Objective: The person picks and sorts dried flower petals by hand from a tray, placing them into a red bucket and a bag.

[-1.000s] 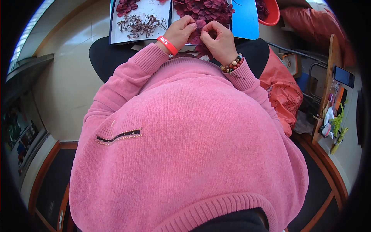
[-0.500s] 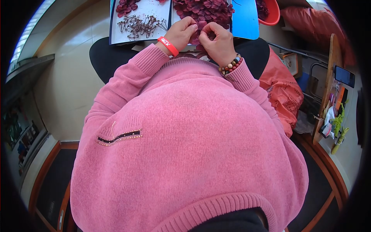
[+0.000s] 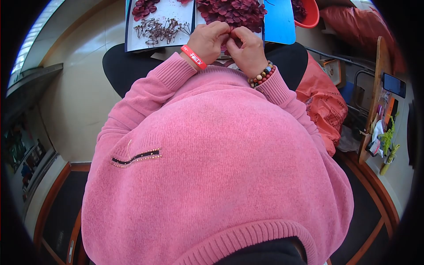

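My left hand (image 3: 208,43), with a red wristband, is closed in a pinch at the near edge of the white tray (image 3: 174,9). My right hand (image 3: 247,51), wearing beaded bracelets, pinches right beside it, fingertips nearly touching. Between them a little of a dark red petal piece (image 3: 226,44) shows; the fingers hide most of it. Just beyond the hands lies a heap of dark red petals (image 3: 234,12). Brown thin stems (image 3: 161,31) lie in the tray's left compartment, with a smaller petal cluster (image 3: 143,8) above them.
A blue board (image 3: 281,22) is right of the tray, and a red bowl (image 3: 312,15) with petals stands beyond it. Red plastic bags (image 3: 324,106) lie at the right. A phone (image 3: 394,85) rests on a surface at the far right.
My left hand has turned and shifted slightly right, its fingers now closer to my right hand. The petal piece between them is more covered than before.
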Motion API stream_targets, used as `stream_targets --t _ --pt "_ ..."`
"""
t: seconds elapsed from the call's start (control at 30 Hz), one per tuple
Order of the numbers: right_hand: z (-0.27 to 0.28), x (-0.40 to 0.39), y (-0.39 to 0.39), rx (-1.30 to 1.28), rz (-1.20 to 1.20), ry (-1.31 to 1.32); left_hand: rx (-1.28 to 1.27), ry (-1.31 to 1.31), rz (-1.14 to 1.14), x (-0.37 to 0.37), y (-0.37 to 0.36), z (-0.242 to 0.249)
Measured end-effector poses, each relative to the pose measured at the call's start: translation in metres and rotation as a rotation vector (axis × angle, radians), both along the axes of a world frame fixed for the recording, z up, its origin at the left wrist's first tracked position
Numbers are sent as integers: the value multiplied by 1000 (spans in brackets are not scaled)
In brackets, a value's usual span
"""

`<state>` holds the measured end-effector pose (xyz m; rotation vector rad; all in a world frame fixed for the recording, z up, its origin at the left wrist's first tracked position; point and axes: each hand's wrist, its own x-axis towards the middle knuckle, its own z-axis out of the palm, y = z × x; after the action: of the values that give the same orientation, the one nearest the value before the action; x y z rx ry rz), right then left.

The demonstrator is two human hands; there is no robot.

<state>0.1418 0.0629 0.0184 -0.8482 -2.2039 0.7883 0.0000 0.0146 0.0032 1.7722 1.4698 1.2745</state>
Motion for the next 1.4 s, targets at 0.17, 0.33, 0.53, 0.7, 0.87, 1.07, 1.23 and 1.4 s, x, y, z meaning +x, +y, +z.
stream_targets --t 0.17,0.33,0.53,0.7,0.87,1.07,1.23,1.4 --pt "1 0 -5 -235 -72 149 318 263 21 -5 -3 9" --pt "9 -2 -6 -367 -58 361 510 80 112 -2 -2 4" --pt "13 -2 -8 -330 -46 319 529 112 182 0 -5 14" --pt "18 -1 -8 -384 -93 318 520 125 140 -4 -4 16" --pt "21 -2 -9 -507 -82 348 245 -151 197 4 -11 15" --pt "25 -3 -10 -601 -74 294 56 -320 160 1 -6 5" --pt "-2 -1 -3 -398 -94 222 -148 -664 287 -1 2 -7" --pt "13 0 -6 -499 -40 107 -289 -469 257 -5 -1 -1"
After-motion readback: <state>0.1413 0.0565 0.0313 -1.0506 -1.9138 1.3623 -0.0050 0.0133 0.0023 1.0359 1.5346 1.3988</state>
